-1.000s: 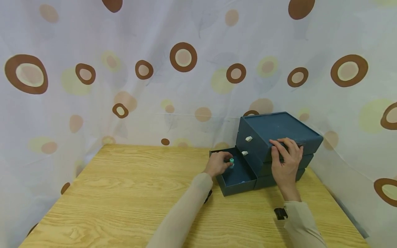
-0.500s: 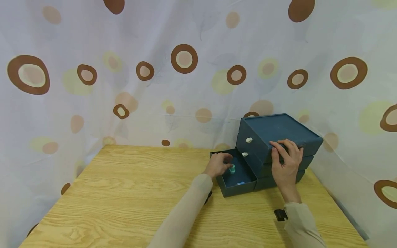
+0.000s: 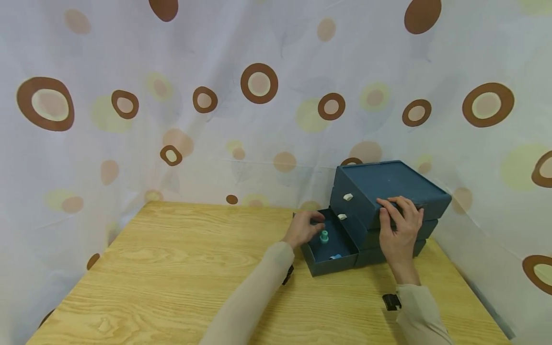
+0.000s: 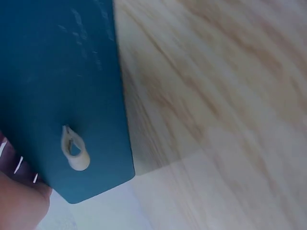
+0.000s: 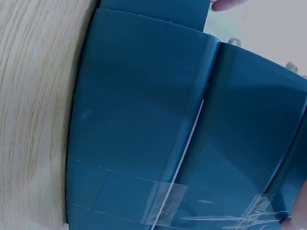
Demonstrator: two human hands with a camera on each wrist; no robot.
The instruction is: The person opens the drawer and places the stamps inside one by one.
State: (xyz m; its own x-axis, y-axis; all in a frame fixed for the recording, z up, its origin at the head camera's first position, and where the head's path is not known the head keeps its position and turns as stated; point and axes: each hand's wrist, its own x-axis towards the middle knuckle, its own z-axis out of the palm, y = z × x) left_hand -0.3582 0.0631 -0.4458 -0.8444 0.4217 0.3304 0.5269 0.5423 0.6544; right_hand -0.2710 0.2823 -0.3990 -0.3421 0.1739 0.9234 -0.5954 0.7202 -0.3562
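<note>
A dark blue drawer box (image 3: 392,179) stands at the right of the table, its bottom drawer (image 3: 327,268) pulled out to the left. In that drawer a small teal stepped peg (image 3: 324,237) stands upright, and a small light-blue piece (image 3: 335,257) lies near the front wall. My left hand (image 3: 303,229) is over the drawer's left side, thumb and fingers apart, just above the peg. My right hand (image 3: 400,230) rests against the box's top front edge. In the left wrist view a cream pull loop (image 4: 76,151) shows on the drawer front.
The box's upper drawers are closed, with white pull tabs (image 3: 347,197) on their fronts. A wood-grain table (image 3: 181,268) extends left of the box. Behind hangs a patterned curtain (image 3: 280,124). Clear tape (image 5: 168,201) crosses the box's side in the right wrist view.
My left hand has lowered the teal peg into the drawer and let go of it. The light-blue piece shows more plainly. My right hand has stayed on the box.
</note>
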